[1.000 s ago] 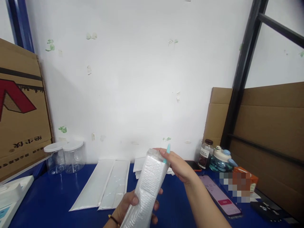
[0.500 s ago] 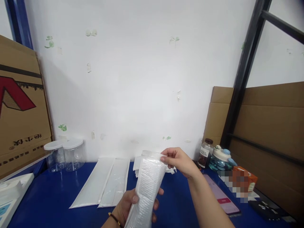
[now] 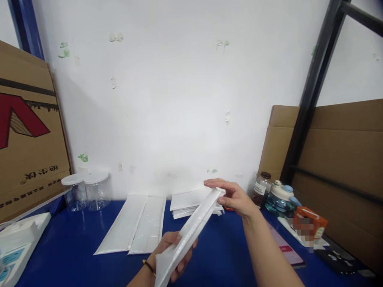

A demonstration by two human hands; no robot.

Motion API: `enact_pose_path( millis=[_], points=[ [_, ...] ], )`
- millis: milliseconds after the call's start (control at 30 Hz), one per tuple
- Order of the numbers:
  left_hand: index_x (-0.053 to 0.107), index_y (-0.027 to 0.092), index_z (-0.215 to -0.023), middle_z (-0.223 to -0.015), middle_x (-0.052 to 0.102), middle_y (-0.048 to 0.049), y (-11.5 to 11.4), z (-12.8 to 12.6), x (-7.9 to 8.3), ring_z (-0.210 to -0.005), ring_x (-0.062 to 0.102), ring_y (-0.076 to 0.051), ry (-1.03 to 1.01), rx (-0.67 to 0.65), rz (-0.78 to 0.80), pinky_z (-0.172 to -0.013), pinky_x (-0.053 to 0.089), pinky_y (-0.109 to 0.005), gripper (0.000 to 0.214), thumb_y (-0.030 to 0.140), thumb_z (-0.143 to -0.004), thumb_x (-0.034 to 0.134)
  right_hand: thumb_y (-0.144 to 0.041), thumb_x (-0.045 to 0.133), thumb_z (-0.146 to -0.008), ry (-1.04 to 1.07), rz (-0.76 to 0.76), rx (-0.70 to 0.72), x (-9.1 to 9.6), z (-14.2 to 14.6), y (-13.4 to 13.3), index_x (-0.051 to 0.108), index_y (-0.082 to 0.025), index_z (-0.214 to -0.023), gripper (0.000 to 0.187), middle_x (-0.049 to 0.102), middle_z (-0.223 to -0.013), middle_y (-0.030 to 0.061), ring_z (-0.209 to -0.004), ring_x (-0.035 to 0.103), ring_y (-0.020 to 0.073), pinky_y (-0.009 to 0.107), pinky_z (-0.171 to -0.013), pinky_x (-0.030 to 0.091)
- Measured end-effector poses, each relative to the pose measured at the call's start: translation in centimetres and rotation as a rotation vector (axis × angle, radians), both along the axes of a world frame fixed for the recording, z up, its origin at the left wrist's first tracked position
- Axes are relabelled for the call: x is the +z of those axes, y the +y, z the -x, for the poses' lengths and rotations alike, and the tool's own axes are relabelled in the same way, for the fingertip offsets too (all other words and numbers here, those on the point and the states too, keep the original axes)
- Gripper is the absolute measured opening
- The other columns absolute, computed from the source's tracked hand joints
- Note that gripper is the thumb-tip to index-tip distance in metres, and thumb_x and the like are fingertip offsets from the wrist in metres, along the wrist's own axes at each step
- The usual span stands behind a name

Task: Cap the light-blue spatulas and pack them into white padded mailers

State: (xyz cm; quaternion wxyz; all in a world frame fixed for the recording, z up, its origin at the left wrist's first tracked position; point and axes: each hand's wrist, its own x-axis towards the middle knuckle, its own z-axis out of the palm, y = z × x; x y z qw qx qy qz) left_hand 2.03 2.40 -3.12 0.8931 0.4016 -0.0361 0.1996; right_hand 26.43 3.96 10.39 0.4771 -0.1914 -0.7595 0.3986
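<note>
A narrow white bubble mailer (image 3: 196,229) slants up to the right in front of me, seen nearly edge-on. My left hand (image 3: 164,246), with a dark bracelet at the wrist, is wrapped round its lower half. At the upper end, my right hand (image 3: 236,198) pinches the folded edge, fingers over the top and thumb below. Behind it lies a stack of white mailers (image 3: 183,199), partly covered by the held one. Left of my hands, one flat mailer (image 3: 121,227) and a second flat mailer (image 3: 148,225) lie side by side on the blue tabletop (image 3: 74,239).
Two clear jars (image 3: 97,195) with white lids stand at the back left, near a cardboard box (image 3: 30,159). A white device (image 3: 24,239) sits at the left edge. To the right are a brown-capped bottle (image 3: 261,189), a blue-lidded jug (image 3: 281,201), an orange box (image 3: 318,225) and a phone (image 3: 287,247).
The bubble mailer has turned from face-on to nearly edge-on, its top leaning right. My right hand has moved from the top corner to reach over the end. The view has shifted slightly.
</note>
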Motion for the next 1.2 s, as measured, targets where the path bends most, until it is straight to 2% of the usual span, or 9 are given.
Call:
enact_pose_path(
  millis=[167,267,400,533,633,767,933,1067,1200],
  points=[
    [0.059,0.012,-0.088,-0.042,0.055,0.0015,-0.4,-0.8,0.4,-0.019,0.038,-0.008,-0.175,0.005,0.116,-0.025,0.035,-0.018,0.028,0.029,-0.085,0.036,-0.029,0.073,-0.068,0.007,0.158,0.076,-1.8,0.5,1.4,0.054,-0.022,-0.121,0.057,0.061,-0.116,0.0112,-0.107,0.054,0.0259,0.036,-0.083,0.045],
    [0.059,0.013,-0.095,-0.046,0.057,0.0012,-0.6,-0.9,1.1,-0.017,0.031,-0.005,-0.145,0.024,0.175,-0.023,0.031,-0.016,0.032,0.033,-0.087,0.035,-0.028,0.071,-0.071,0.064,0.223,0.005,-2.2,0.8,1.8,0.058,-0.021,-0.114,0.046,0.067,-0.101,0.0068,-0.088,0.061,0.0202,0.031,-0.075,0.047],
    [0.049,0.012,-0.120,-0.095,0.066,-0.0167,-0.1,0.4,2.7,-0.050,0.063,-0.016,0.026,0.075,0.282,-0.036,0.046,-0.023,0.069,0.067,-0.079,0.035,-0.037,0.068,-0.072,0.173,0.326,-0.112,-2.5,0.8,2.3,0.066,-0.015,-0.089,0.027,0.067,-0.074,0.0034,-0.065,0.060,0.0161,0.026,-0.062,0.046],
    [0.047,0.014,-0.121,-0.117,0.057,-0.0185,1.3,2.8,3.4,-0.103,0.057,-0.035,0.050,0.442,0.308,-0.070,0.054,-0.045,0.092,0.079,-0.056,0.054,-0.045,0.063,-0.074,0.227,0.369,-0.315,-2.7,0.4,3.2,0.062,-0.017,-0.096,0.036,0.065,-0.071,0.0022,-0.061,0.058,0.0156,0.025,-0.058,0.044],
    [0.053,0.017,-0.110,-0.110,0.060,-0.0094,2.3,3.4,3.2,-0.095,0.061,-0.023,0.152,0.827,0.292,-0.075,0.056,-0.034,0.057,0.042,-0.064,0.074,-0.050,0.055,-0.077,0.154,0.308,-0.561,-3.3,0.4,4.0,0.059,-0.018,-0.089,0.035,0.059,-0.063,-0.0007,-0.056,0.052,0.0142,0.023,-0.052,0.039],
    [0.057,0.016,-0.098,-0.107,0.060,-0.0037,3.1,2.4,2.9,-0.092,0.060,-0.013,0.287,1.217,0.271,-0.079,0.055,-0.022,0.033,0.012,-0.069,0.071,-0.050,0.047,-0.080,-0.191,0.038,-0.817,-4.4,1.0,5.0,0.058,-0.017,-0.066,0.037,0.054,-0.061,-0.0007,-0.059,0.047,0.0141,0.023,-0.054,0.034],
    [0.049,0.021,-0.114,-0.119,0.055,-0.0071,3.7,4.0,4.1,-0.105,0.056,-0.019,0.490,1.279,-0.126,-0.086,0.052,-0.034,0.039,0.036,-0.079,0.059,-0.046,0.038,-0.085,-0.395,0.013,-0.953,-6.2,0.8,7.4,0.061,-0.016,-0.067,0.041,0.054,-0.057,0.0007,-0.058,0.049,0.0156,0.024,-0.053,0.032],
    [0.043,0.014,-0.124,-0.118,0.053,-0.0160,3.9,6.8,3.9,-0.111,0.050,-0.030,1.333,1.385,-0.684,-0.093,0.042,-0.045,0.066,0.047,-0.070,0.060,-0.034,0.043,-0.083,-0.548,0.134,-1.109,-8.8,-0.3,10.1,0.063,-0.016,-0.094,0.029,0.064,-0.077,0.0076,-0.074,0.058,0.0204,0.027,-0.065,0.039],
    [0.050,0.011,-0.119,-0.117,0.053,-0.0182,3.6,6.2,2.1,-0.114,0.043,-0.036,1.881,1.220,-1.045,-0.090,0.039,-0.046,0.069,0.052,-0.064,0.058,-0.035,0.046,-0.082,-0.615,0.164,-1.150,-10.1,-0.8,10.9,0.059,-0.016,-0.108,0.035,0.062,-0.094,0.0126,-0.081,0.059,0.0234,0.031,-0.068,0.041]
  ],
)
